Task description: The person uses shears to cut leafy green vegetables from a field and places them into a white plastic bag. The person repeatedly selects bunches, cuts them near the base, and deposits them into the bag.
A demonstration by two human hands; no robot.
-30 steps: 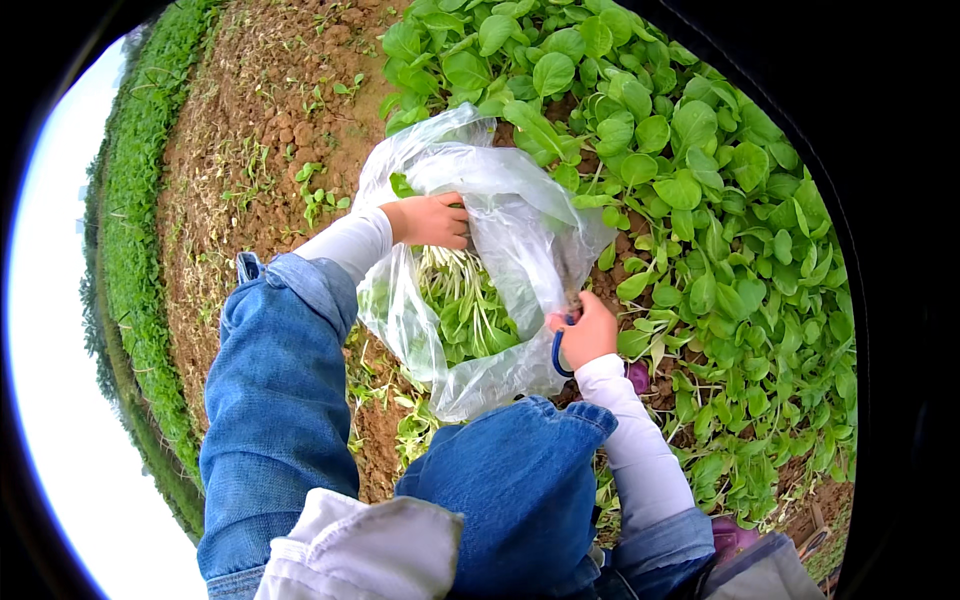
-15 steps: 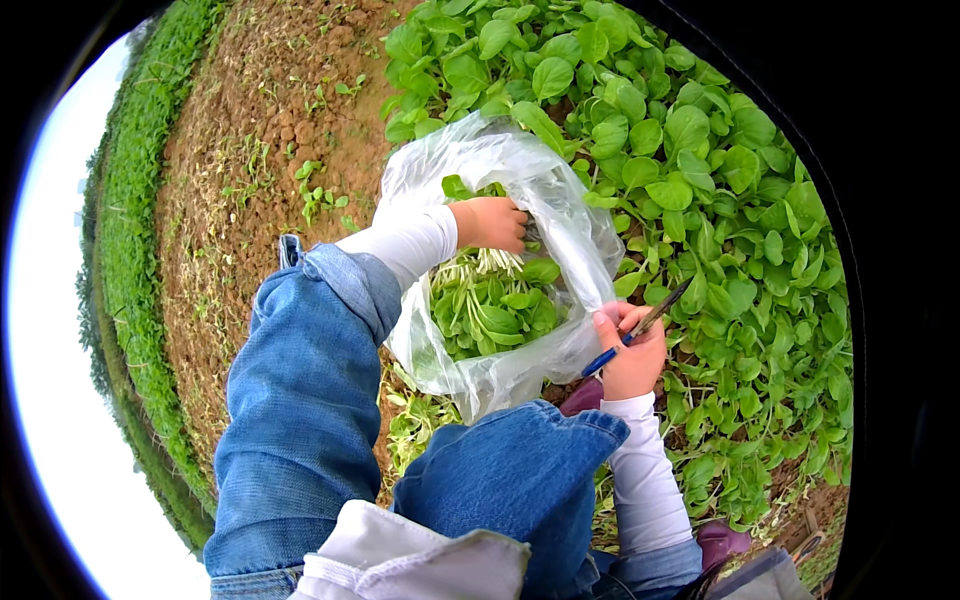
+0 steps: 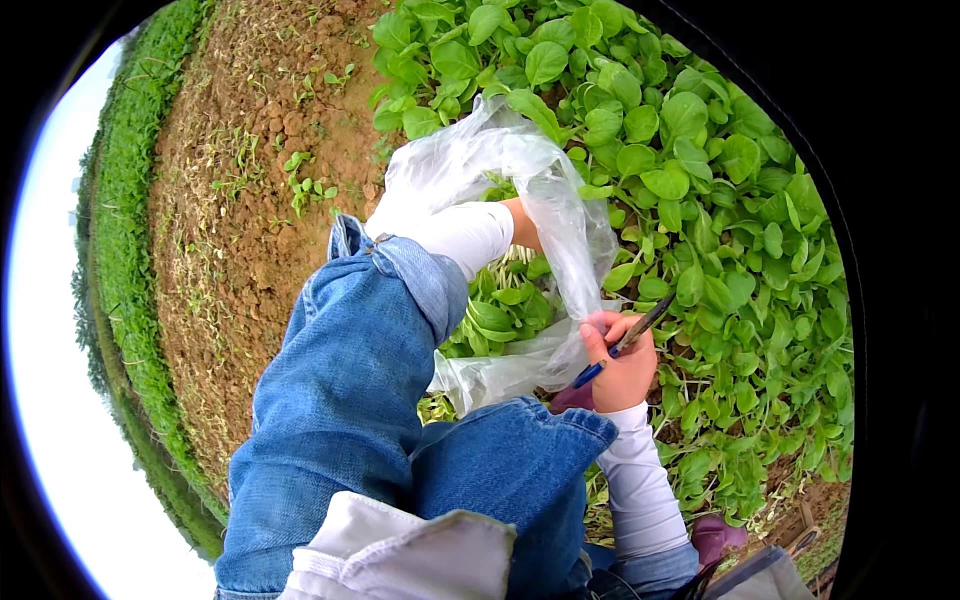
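Green leafy plants (image 3: 490, 325) sit inside the clear plastic bag (image 3: 572, 230). Who's holding it?

Right hand (image 3: 625, 368) pinches its edge and grips blue-handled scissors (image 3: 650, 320). Left hand (image 3: 525, 225) is inside; its fingers are hidden, so I can't tell.

I had the left arm (image 3: 335, 425) reaching forward and slanting to the right, its white inner sleeve (image 3: 468, 235) showing past a turned-back denim cuff (image 3: 428, 280). Of the left hand (image 3: 525, 226) I saw only a patch of skin beyond that sleeve; its fingers were hidden from me. My right forearm (image 3: 643, 480) rose from the lower edge, wrist roughly straight, the right hand (image 3: 625, 372) closed, fingers curled, thumb (image 3: 592, 342) extended forward against the index finger.
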